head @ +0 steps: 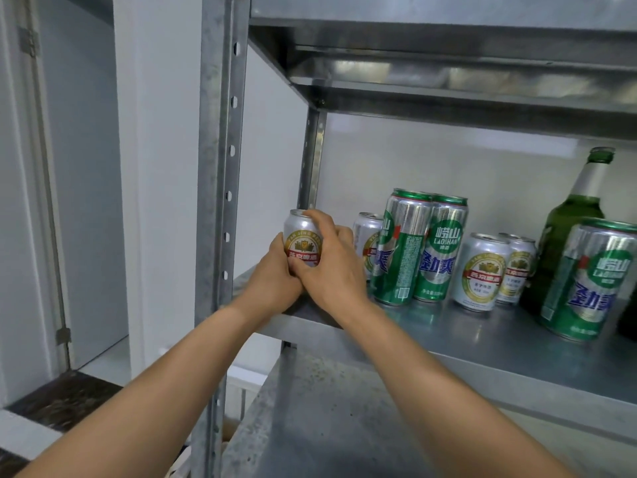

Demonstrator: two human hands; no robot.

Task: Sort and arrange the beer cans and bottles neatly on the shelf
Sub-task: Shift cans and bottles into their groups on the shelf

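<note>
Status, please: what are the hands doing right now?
Left hand, right hand: both gripping silver can at left end of shelf. Tall green cans stand to its right, apart.

- Soft, even indoor light; the wall (165, 167) is bright and shadows are faint.
- The underside of the upper shelf (413, 77) is dim, with blurred pale reflections in the metal.
- Cans (437, 250) mirror faintly in the shelf (482, 339).
- Wide-angle bend makes the post (220, 201) bow and lean.
- The far-right edge looks soft.
</note>
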